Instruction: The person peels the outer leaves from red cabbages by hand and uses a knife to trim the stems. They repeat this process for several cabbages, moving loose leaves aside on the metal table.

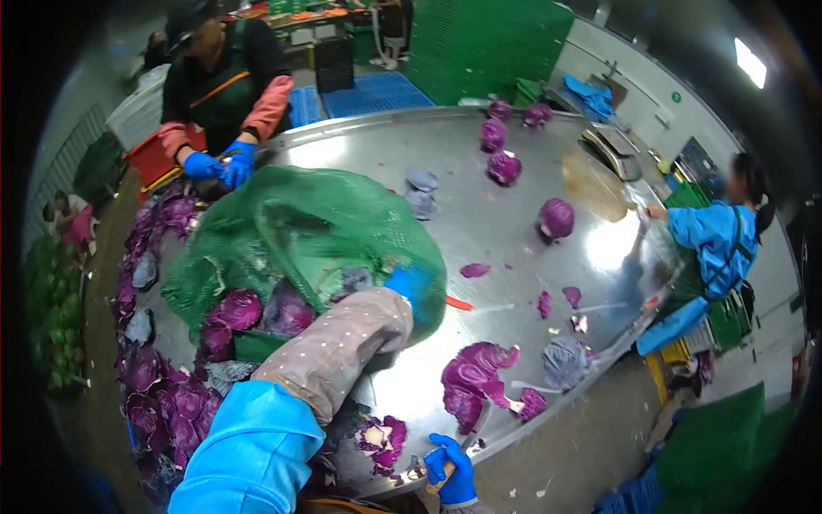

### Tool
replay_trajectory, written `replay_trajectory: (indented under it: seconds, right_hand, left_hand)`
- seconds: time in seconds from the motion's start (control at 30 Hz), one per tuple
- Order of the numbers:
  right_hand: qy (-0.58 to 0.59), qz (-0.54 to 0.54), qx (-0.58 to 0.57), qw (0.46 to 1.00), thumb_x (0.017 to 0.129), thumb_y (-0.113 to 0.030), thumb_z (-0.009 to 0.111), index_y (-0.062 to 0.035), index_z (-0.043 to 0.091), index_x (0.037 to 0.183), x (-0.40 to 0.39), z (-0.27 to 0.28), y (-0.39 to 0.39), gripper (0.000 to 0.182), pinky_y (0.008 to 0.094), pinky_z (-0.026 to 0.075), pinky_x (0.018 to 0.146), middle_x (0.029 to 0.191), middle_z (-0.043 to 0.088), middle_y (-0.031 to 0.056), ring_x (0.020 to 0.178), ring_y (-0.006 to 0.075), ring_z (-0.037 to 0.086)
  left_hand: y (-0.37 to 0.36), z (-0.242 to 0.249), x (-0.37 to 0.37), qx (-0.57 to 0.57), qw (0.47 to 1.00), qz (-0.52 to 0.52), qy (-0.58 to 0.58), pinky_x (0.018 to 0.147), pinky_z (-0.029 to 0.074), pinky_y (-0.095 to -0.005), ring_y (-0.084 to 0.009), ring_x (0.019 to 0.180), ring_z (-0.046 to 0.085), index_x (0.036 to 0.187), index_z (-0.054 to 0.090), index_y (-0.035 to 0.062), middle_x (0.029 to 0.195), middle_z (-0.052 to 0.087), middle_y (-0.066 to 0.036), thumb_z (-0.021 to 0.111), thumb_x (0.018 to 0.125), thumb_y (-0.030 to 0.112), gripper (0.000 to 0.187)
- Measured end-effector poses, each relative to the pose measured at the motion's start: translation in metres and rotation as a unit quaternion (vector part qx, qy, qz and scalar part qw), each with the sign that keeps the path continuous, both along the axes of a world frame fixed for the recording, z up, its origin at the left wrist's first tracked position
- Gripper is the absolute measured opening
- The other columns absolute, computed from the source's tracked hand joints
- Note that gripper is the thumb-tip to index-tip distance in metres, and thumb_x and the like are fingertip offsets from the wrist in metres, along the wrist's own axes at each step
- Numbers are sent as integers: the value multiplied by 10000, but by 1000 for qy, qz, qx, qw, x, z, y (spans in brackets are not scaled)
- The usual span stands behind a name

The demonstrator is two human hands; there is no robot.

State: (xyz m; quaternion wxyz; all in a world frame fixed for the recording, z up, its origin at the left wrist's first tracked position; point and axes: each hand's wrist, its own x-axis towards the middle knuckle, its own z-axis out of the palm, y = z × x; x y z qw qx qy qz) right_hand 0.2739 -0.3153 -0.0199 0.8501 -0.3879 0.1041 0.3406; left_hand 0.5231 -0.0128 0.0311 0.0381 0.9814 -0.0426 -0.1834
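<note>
The left hand point(409, 284), in a blue glove, reaches into the green mesh sack point(300, 227) that lies on the steel table point(479, 214) toward its left edge — the fingers are wrapped in the netting, clamped on it as far as can be seen. Red cabbages point(257, 310) show at the sack's open mouth, which faces the near-left corner. The right hand point(451, 473), also gloved in blue, is at the near edge of the table, closed around a wooden handle point(438, 481); what the handle belongs to cannot be told.

Loose purple leaves point(475, 381) lie just beyond the right hand, with a trimmed cabbage half point(383, 437) beside it at the near edge. A heap of discarded outer leaves point(158, 403) runs along the left edge. More whole cabbages point(556, 217) sit well apart toward the far right of the table.

At the far-left corner a co-worker's blue-gloved hands point(221, 164) work over the leaves; at the right edge another person in a blue jacket point(709, 236) stretches an arm across the steel.
</note>
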Motion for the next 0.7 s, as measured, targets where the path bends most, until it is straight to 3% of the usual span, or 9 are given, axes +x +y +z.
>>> replay_trajectory:
  seconds: [0.07, 0.1, 0.13, 0.23, 0.33, 0.4, 0.53, 0.6, 0.7]
  right_hand:
    - [10, -23, -3, 1000, 925, -228, 502, 51, 503, 1245, 0, 15, 11, 424, 265, 398, 423, 691, 614, 127, 444, 129, 455]
    - [64, -50, -88, 993, 933, -225, 510, 32, 515, 1213, -3, 47, 26, 380, 229, 342, 393, 642, 542, 26, 446, 89, 423]
    - [47, -43, -99, 993, 923, -213, 523, 36, 517, 1204, -5, 54, 29, 377, 216, 338, 403, 661, 547, 25, 449, 84, 422]
    - [13, -10, -99, 995, 924, -209, 523, 41, 518, 1199, -16, 72, 36, 373, 209, 342, 416, 669, 562, 37, 458, 78, 423]
    - [4, 21, -101, 995, 919, -201, 540, 30, 531, 1192, -37, 82, 48, 358, 201, 339, 416, 686, 603, 51, 464, 67, 425]
    - [-24, 70, -126, 989, 919, -199, 545, 22, 534, 1193, -54, 92, 57, 353, 196, 340, 416, 705, 625, 56, 466, 62, 429]
    - [-113, 179, -232, 949, 924, -177, 561, -10, 584, 1156, -103, 86, 87, 287, 189, 375, 421, 703, 645, 40, 457, 49, 464]
    - [-214, 244, -218, 921, 907, -174, 608, -13, 567, 1197, -124, 76, 116, 335, 173, 399, 425, 754, 673, 58, 472, 59, 510]
    - [-362, 269, -159, 878, 862, -117, 637, 30, 540, 1230, -153, 69, 178, 407, 246, 482, 600, 848, 669, 111, 652, 114, 588]
  left_hand:
    - [8, -4, -10, -83, 994, 39, -57, 1071, 335, -497, -327, 1341, 328, 1424, 352, 139, 1440, 376, -147, 735, 738, 395, 827]
    - [24, -26, -21, -207, 964, 89, -144, 1056, 358, -484, -348, 1298, 376, 1396, 379, 126, 1399, 412, -156, 789, 662, 386, 880]
    - [40, -48, -32, -327, 910, 111, -231, 1040, 381, -471, -369, 1254, 424, 1368, 407, 113, 1359, 447, -165, 844, 587, 377, 933]
    - [69, 1, -79, -602, 740, 253, -158, 995, 433, -423, -352, 1152, 520, 1282, 455, 58, 1223, 536, -199, 890, 456, 323, 970]
    - [112, 65, -163, -285, 904, 186, -258, 986, 442, -415, -337, 1147, 530, 1290, 450, 68, 1209, 547, -187, 906, 444, 349, 1001]
    - [152, 83, -224, -166, 944, 112, -263, 986, 446, -393, -305, 1158, 529, 1307, 440, 67, 1230, 541, -174, 918, 438, 382, 1040]
    - [215, 99, -390, -428, 842, 279, -175, 1041, 405, -397, -273, 1210, 496, 1333, 419, 82, 1291, 506, -154, 938, 480, 319, 1025]
    - [221, 87, -465, -480, 835, 212, -165, 1070, 370, -407, -268, 1234, 479, 1355, 394, 76, 1305, 500, -140, 935, 520, 280, 1015]
    - [191, 76, -537, -557, 808, 116, -154, 1099, 322, -406, -247, 1291, 418, 1377, 381, 73, 1377, 445, -130, 925, 554, 237, 1000]
